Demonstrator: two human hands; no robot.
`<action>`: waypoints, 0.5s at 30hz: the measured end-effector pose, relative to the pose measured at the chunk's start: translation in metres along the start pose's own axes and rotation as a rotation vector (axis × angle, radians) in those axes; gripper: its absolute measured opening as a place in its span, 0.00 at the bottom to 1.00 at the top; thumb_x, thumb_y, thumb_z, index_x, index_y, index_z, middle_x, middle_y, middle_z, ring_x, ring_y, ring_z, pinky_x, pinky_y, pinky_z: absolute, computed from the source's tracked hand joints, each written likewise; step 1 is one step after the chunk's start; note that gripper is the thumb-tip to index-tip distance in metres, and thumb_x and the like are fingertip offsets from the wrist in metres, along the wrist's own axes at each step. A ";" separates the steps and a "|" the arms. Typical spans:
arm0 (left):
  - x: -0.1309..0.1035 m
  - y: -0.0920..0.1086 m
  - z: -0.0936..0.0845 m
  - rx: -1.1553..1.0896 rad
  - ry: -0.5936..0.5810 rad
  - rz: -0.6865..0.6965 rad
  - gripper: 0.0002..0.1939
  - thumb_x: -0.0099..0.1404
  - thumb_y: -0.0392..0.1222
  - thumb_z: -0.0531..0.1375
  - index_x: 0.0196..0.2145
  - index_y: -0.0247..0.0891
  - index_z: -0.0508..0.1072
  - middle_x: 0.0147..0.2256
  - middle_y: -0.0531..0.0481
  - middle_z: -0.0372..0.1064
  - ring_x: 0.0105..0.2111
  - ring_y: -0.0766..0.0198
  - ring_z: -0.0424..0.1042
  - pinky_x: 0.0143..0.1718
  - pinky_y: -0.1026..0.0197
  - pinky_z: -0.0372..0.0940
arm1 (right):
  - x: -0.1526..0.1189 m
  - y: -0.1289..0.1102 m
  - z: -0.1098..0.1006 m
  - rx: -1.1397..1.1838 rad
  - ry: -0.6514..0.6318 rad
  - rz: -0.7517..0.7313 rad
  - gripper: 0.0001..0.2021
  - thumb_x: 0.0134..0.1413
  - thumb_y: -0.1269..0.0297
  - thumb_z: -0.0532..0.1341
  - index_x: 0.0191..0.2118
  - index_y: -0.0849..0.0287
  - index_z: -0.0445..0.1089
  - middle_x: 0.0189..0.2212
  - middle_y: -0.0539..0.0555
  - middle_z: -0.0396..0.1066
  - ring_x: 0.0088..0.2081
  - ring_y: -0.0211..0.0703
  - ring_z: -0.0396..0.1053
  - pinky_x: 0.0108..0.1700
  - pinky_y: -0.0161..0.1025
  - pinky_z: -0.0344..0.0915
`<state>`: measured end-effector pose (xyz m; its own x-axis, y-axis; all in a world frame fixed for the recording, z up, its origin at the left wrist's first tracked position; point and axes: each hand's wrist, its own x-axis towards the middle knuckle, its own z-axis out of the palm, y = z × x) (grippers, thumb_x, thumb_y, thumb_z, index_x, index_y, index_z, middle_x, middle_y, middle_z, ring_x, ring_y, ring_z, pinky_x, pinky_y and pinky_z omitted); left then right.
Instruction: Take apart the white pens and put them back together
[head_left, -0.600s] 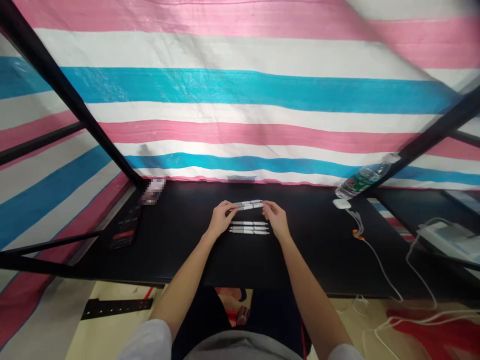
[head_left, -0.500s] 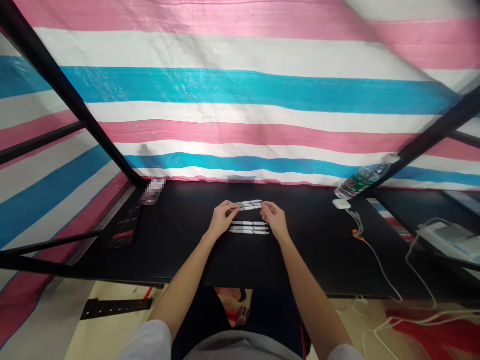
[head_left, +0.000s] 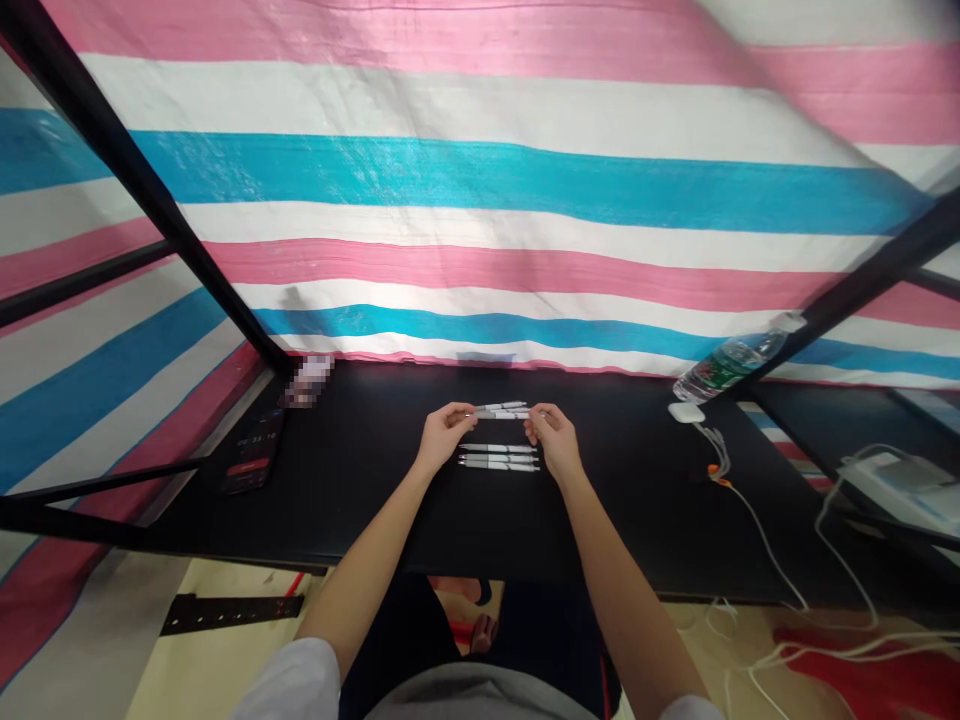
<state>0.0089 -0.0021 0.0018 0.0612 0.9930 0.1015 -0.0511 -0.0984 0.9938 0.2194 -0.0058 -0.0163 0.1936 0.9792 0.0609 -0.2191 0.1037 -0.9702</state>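
Note:
A white-and-grey pen [head_left: 508, 414] stretches between my two hands above the black tabletop. My left hand [head_left: 444, 437] pinches its left end between thumb and fingertips. At the other end, the fingers of my right hand [head_left: 553, 437] are closed on it. Just beyond lies another similar pen [head_left: 501, 406], close against the held one and slightly slanted. Nearer to me, three matching pens [head_left: 499, 458] rest side by side in a parallel stack of rows, between my wrists. My fingers partly hide the ends of the held pen.
A phone [head_left: 253, 452] showing a timer lies at the left, with a blurred-out item [head_left: 309, 381] behind it. To the right, a clear bottle [head_left: 739, 358] leans by the frame post near a white charger [head_left: 686, 412] with cables. A striped sheet [head_left: 480, 175] closes off the back.
My right hand has shifted slightly right, with the held pen sliding a little that way. The three nearer pens lie as before.

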 end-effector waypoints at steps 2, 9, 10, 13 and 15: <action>0.000 0.002 0.000 -0.007 0.009 -0.005 0.15 0.53 0.47 0.67 0.35 0.33 0.76 0.26 0.49 0.74 0.27 0.64 0.73 0.35 0.59 0.69 | -0.001 -0.001 0.000 0.014 -0.020 0.008 0.18 0.43 0.51 0.68 0.36 0.57 0.70 0.21 0.48 0.68 0.21 0.35 0.63 0.20 0.32 0.57; -0.001 0.008 -0.001 0.013 0.006 0.017 0.17 0.56 0.53 0.64 0.27 0.34 0.73 0.21 0.52 0.69 0.22 0.68 0.67 0.29 0.62 0.64 | -0.003 -0.002 0.003 0.009 -0.072 -0.031 0.15 0.46 0.52 0.66 0.36 0.59 0.72 0.21 0.48 0.66 0.21 0.33 0.61 0.24 0.34 0.58; -0.001 0.009 -0.001 0.034 0.010 0.021 0.18 0.57 0.55 0.63 0.25 0.35 0.71 0.20 0.53 0.67 0.21 0.68 0.66 0.28 0.63 0.63 | -0.004 -0.003 0.003 -0.015 -0.086 -0.051 0.15 0.46 0.52 0.66 0.36 0.58 0.72 0.21 0.47 0.66 0.21 0.34 0.61 0.25 0.35 0.59; -0.002 0.008 -0.001 0.105 0.027 0.042 0.21 0.60 0.57 0.60 0.22 0.36 0.66 0.17 0.55 0.61 0.19 0.70 0.60 0.24 0.65 0.57 | -0.006 -0.005 0.004 -0.130 -0.122 -0.090 0.15 0.48 0.51 0.64 0.37 0.57 0.72 0.22 0.47 0.67 0.22 0.34 0.61 0.28 0.35 0.61; -0.002 0.005 -0.002 0.163 0.034 0.064 0.22 0.62 0.57 0.58 0.21 0.37 0.65 0.17 0.56 0.58 0.19 0.71 0.57 0.23 0.66 0.54 | -0.008 -0.006 0.005 -0.221 -0.118 -0.118 0.15 0.48 0.50 0.64 0.34 0.58 0.72 0.23 0.48 0.67 0.24 0.35 0.62 0.28 0.35 0.61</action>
<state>0.0064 -0.0042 0.0069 0.0287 0.9858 0.1656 0.1085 -0.1678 0.9798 0.2146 -0.0132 -0.0098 0.0895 0.9775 0.1912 0.0152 0.1906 -0.9815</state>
